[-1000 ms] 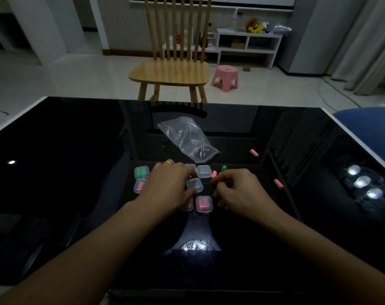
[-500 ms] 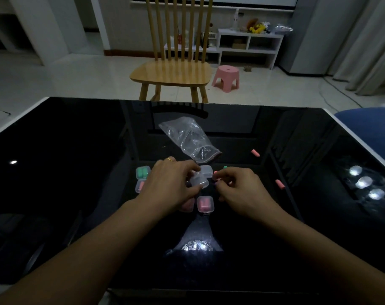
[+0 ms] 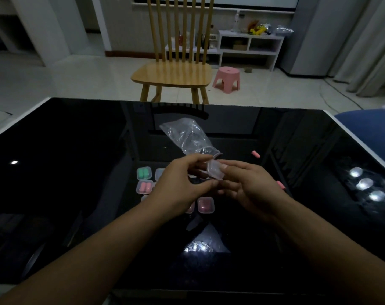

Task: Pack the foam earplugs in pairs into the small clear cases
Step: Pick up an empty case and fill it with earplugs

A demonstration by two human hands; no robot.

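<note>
Both hands hold one empty clear case lifted above the middle of the table, so the step looks like opening it for a fresh pair. The left hand pinches its near side with curled fingers; the right hand grips the far side, thumb on the lid. Next the lid must be prised up, then two loose earplugs fetched: one lies toward the far right, another just right of the right hand. Filled cases sit left of the hands.
</note>
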